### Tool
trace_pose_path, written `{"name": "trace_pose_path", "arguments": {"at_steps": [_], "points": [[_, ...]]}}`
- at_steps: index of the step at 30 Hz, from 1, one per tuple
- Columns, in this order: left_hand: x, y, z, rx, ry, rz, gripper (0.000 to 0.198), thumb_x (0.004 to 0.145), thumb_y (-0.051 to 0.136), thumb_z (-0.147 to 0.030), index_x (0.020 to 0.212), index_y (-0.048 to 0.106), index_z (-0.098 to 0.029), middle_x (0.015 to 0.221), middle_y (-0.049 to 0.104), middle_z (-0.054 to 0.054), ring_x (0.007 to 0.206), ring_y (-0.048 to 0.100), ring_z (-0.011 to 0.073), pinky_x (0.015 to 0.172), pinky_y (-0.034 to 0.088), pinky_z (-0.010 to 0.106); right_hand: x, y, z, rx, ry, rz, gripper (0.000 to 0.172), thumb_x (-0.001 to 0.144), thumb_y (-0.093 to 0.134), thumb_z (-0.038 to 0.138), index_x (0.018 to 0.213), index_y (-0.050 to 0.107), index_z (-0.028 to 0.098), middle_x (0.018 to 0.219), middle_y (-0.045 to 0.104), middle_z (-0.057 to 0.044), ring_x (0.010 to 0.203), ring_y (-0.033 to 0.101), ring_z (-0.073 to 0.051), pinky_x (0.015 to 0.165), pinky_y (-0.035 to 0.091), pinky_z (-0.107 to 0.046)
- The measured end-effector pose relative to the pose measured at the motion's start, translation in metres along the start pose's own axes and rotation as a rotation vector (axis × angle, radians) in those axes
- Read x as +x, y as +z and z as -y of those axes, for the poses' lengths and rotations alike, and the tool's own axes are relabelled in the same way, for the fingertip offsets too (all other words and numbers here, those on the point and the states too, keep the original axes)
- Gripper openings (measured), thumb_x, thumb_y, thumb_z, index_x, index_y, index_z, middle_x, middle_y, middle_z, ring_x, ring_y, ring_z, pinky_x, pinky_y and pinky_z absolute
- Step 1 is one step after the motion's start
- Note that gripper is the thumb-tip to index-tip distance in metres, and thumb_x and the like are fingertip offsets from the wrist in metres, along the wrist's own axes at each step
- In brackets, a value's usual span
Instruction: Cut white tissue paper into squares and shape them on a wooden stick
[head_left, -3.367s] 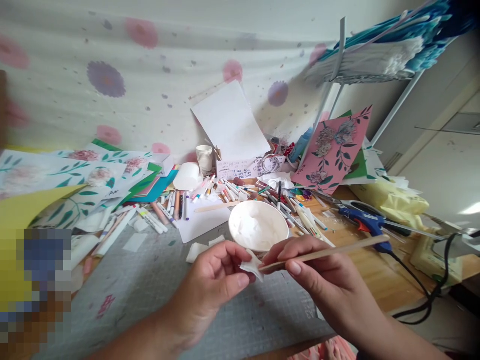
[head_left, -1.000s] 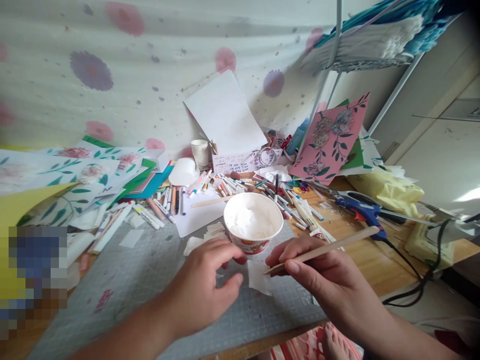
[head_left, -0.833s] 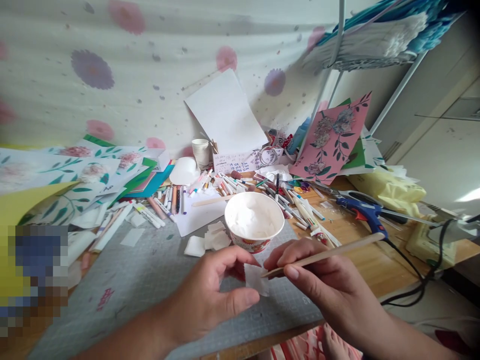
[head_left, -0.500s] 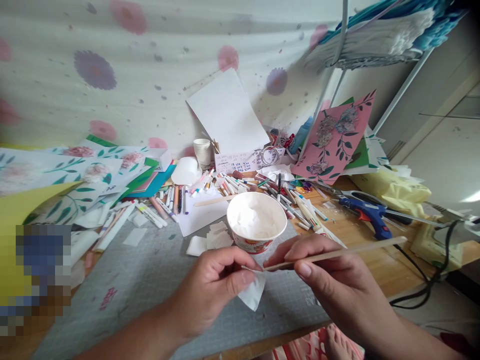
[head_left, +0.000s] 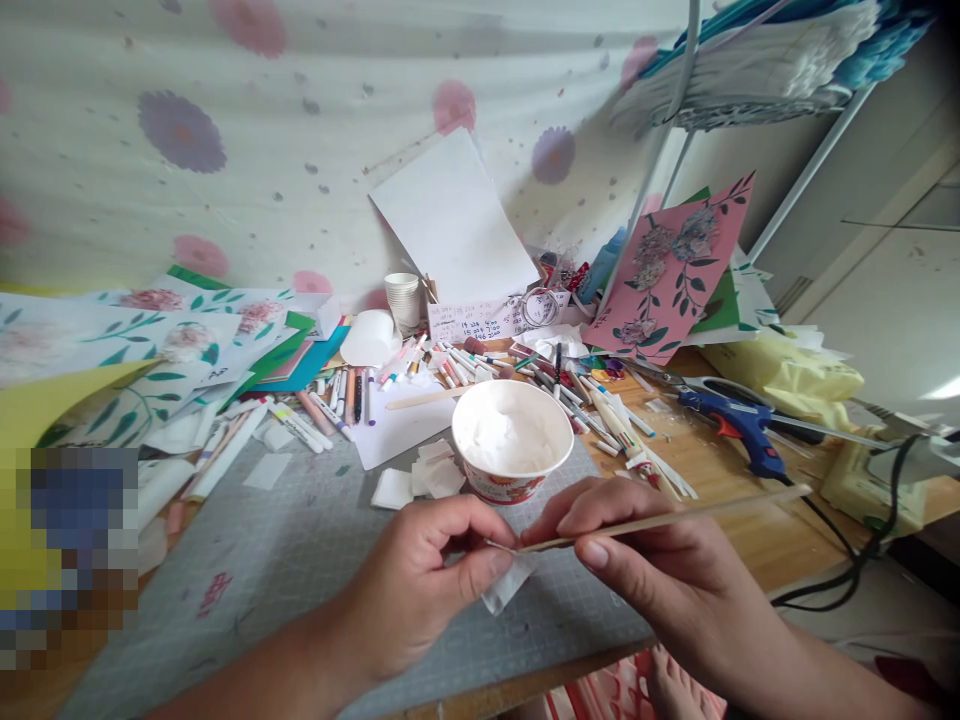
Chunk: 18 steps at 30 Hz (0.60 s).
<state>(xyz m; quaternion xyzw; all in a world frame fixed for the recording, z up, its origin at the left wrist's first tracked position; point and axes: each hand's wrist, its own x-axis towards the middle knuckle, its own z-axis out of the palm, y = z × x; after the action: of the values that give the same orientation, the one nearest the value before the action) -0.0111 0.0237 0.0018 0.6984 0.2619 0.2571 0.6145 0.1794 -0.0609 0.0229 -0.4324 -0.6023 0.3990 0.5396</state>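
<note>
My left hand (head_left: 424,580) pinches a small white paper piece (head_left: 506,587) between thumb and fingers, just above the grey cutting mat (head_left: 300,560). My right hand (head_left: 652,570) grips a thin wooden stick (head_left: 675,515), whose tip rests on the paper's top edge. Right behind both hands stands a paper cup (head_left: 512,440) filled with white paste. A few more white paper squares (head_left: 420,480) lie on the mat to the left of the cup.
Markers and pens (head_left: 352,395) are scattered behind the cup. A blue glue gun (head_left: 739,430) with its black cable lies at the right, near scissors. A pink flower card (head_left: 671,270) leans at the back right. Coloured papers (head_left: 150,350) pile at the left.
My left hand picked up a white paper piece from the mat near the cup and brought it to the stick's tip. The right hand kept hold of the stick.
</note>
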Motion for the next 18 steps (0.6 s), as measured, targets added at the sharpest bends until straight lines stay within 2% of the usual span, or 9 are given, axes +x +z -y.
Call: {"name": "trace_pose_path", "arguments": {"at_steps": [9,18], "points": [[0.0018,-0.0005,-0.0039,0.047,-0.015,0.014,0.009,0.08,0.06,-0.021,0.073,0.062,-0.018,0.062,0.049,-0.004,0.058,0.04,0.0103,0.055,0.034,0.022,0.0002,-0.0005,0.0006,-0.063,-0.024,0.009,0.008,0.088,0.06,0.02,0.089,0.067,0.024,0.09,0.073,-0.003,0.087,0.068,-0.019,0.078,0.053,-0.029],[0.0009,-0.0017,-0.0029,-0.027,-0.018,0.058,0.01,0.08,0.062,-0.025,0.075,0.06,-0.018,0.064,0.047,-0.004,0.061,0.038,0.0109,0.057,0.032,0.023,0.0006,-0.0008,0.0028,-0.045,-0.036,0.01,0.01,0.089,0.059,0.019,0.089,0.067,0.025,0.09,0.072,-0.004,0.088,0.067,-0.019,0.077,0.053,-0.03]]}}
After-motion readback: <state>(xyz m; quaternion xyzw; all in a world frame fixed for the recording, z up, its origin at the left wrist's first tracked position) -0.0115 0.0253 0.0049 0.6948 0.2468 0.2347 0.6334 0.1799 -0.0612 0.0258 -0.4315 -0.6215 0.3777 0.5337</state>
